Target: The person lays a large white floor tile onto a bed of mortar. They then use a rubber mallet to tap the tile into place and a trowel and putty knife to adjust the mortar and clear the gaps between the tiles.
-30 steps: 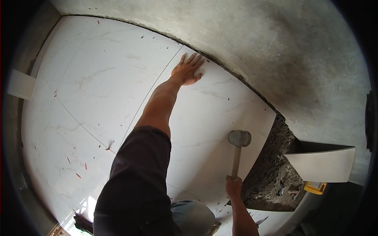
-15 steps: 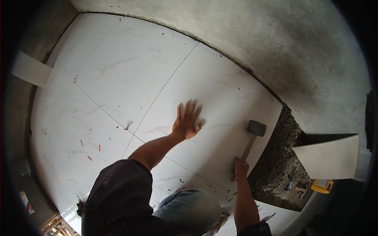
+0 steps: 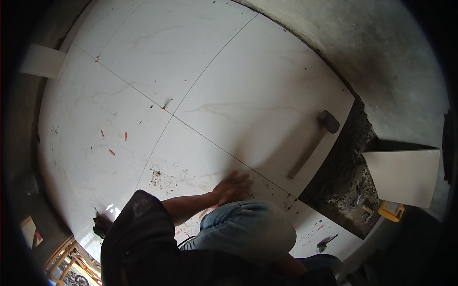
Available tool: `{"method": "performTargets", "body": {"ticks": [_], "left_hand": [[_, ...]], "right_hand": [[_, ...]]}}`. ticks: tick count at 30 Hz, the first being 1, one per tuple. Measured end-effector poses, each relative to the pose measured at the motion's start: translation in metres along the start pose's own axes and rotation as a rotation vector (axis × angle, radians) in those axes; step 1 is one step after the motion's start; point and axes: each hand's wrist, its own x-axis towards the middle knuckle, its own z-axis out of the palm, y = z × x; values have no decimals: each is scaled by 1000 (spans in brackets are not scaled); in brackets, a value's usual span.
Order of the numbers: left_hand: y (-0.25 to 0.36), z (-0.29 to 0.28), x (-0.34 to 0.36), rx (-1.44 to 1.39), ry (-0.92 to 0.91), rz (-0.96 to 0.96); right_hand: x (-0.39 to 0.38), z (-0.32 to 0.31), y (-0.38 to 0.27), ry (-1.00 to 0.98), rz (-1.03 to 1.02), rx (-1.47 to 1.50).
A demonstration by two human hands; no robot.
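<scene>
Watching remotely, I see tiles (image 3: 267, 81) down, rough patch (image 3: 334, 176) bare, mallet (image 3: 312, 150) free; left hand (image 3: 234, 186) loose-fingered, empty; right hand hidden, can't tell.

A floor tile (image 3: 276, 86) lies beneath the mallet (image 3: 317, 143). Right of the mallet is an untiled patch (image 3: 353, 143), then a loose tile piece (image 3: 405, 174). A wall (image 3: 391, 71) stands beyond it, rightward. The left hand (image 3: 234, 186) is left of the mallet, nearer the person; small strips (image 3: 126, 137) lie farther left.
</scene>
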Motion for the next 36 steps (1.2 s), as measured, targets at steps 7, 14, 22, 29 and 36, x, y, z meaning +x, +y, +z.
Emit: {"method": "performTargets", "body": {"ticks": [7,14,22,29,36], "left_hand": [[44,-27,-73,-945,123,-458],[-17,-59,-79,-502,258,-587],[-114,-121,-3,312,335,-1086],[-146,-166,23,428,288,-965],[-143,-174,38,260,258,-967]], "right_hand": [[57,27,59,15,-477,4],[67,8,56,-121,-687,-207],[69,-15,42,-236,-851,-384],[81,-69,1,-263,-1010,-532],[63,-221,-140,-206,-1059,-343]]}}
